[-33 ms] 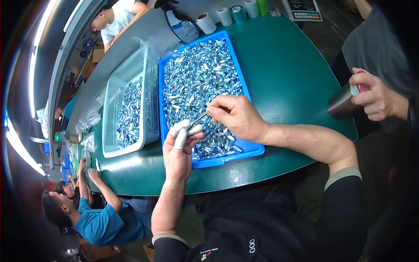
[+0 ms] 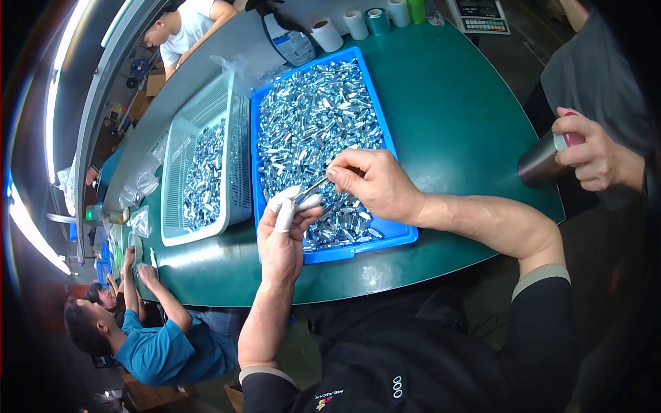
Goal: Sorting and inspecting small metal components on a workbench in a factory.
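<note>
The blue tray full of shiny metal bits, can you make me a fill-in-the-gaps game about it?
1. The blue plastic tray of small silver metal parts sits on a ____ table.
2. The white mesh basket stands on the tray's ____ side.
3. The right hand pinches a thin metal ____.
4. The left hand wears white covers on its ____.

Missing words: green; left; rod; fingertips

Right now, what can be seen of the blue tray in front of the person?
The blue tray is a shallow rectangular plastic bin lying flat on the green table, beside a white mesh basket. It is heaped with small shiny metal parts. Both hands work over its near end, the left hand with white finger cots and the right hand pinching a thin metal piece.
</note>
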Demonstrator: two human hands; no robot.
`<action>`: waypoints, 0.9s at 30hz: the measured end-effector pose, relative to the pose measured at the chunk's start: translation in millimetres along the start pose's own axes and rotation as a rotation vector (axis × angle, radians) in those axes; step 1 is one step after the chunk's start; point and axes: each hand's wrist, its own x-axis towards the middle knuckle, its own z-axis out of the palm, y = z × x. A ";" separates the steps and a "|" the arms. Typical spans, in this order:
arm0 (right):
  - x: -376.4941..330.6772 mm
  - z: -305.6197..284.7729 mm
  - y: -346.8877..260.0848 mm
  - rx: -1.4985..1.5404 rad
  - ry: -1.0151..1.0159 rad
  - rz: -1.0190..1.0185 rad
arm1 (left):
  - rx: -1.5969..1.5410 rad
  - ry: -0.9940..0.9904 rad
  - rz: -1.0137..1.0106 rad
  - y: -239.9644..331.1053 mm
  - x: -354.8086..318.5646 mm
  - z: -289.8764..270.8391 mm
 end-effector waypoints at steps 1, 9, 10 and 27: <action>-0.9 2.9 1.7 0.010 -0.001 0.008 | -0.002 0.002 -0.005 1.3 -1.5 1.5; 1.3 -0.5 -2.2 -0.041 -0.100 0.083 | 0.237 -0.057 0.120 -2.4 -0.3 8.4; 0.5 0.1 -2.7 -0.056 -0.152 0.109 | 0.302 -0.090 0.140 -3.0 -0.8 10.7; 2.8 -1.9 1.9 0.109 -0.105 0.183 | 1.614 0.324 0.886 112.9 32.6 -72.5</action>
